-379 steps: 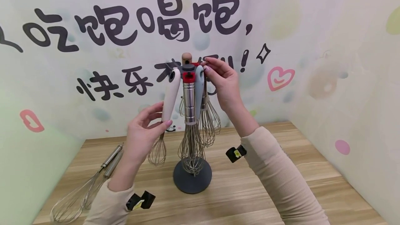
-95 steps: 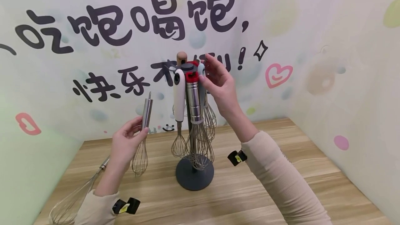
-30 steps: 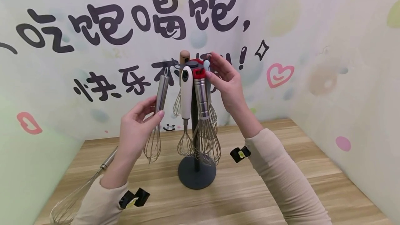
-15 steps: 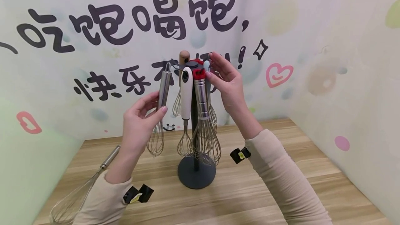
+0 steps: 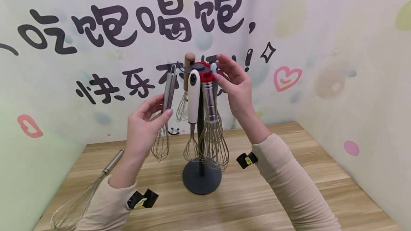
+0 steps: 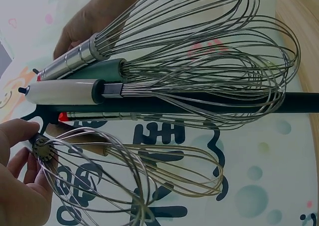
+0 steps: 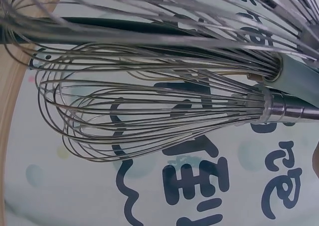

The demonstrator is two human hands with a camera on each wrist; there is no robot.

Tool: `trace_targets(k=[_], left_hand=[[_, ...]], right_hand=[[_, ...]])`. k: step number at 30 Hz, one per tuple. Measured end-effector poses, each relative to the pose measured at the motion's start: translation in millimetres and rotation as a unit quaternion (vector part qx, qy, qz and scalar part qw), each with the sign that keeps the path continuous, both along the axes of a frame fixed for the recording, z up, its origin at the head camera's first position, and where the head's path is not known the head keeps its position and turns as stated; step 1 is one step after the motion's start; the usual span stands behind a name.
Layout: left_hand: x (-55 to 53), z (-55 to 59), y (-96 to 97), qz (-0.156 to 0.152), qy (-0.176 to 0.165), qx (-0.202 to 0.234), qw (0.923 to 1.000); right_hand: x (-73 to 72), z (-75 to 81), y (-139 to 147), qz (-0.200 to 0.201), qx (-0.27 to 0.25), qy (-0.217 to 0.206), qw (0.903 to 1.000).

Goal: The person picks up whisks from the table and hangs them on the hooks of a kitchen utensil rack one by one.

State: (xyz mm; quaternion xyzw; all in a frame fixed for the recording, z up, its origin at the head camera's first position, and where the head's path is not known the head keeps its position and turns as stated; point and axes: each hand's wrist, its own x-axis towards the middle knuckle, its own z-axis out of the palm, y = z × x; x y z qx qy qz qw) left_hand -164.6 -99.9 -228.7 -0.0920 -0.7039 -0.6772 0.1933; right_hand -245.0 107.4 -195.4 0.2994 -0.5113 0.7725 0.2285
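Observation:
My left hand pinches the steel handle of a balloon whisk, which hangs wires down at the left of the dark whisk stand. The whisk's top loop is beside one of the stand's arms; whether it is hooked on, I cannot tell. At the stand's top, my right hand has thumb and fingers around an arm's end, by the light blue handle of another whisk. A white-handled whisk and a steel whisk with a red top hang at the front. A wooden-handled whisk hangs behind.
Another steel whisk lies on the wooden table at the left, partly hidden by my left forearm. A printed wall stands close behind the stand.
Earlier my left hand held the white-handled whisk; then it took the steel whisk from the table. It has since lifted it right and up to the stand. The stand has turned slightly.

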Motion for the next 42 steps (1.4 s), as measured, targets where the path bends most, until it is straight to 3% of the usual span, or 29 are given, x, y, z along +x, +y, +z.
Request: trace_targets(k=[11, 24, 42], left_hand=[[-2.9, -0.8, 3.0, -0.013, -0.012, -0.001, 0.9998], [-2.5, -2.3, 3.2, -0.019, -0.01, -0.004, 0.9998], [-1.8, -1.8, 2.2, -0.016, -0.008, -0.009, 0.9998]], right_hand=[[0.5, 1.7, 0.5, 0.019, -0.022, 0.004, 0.9996], [0.7, 0.9, 1.5, 0.009, -0.004, -0.04, 0.9991], [-1.5, -2.0, 1.7, 0.022, 0.003, -0.032, 0.9992]])
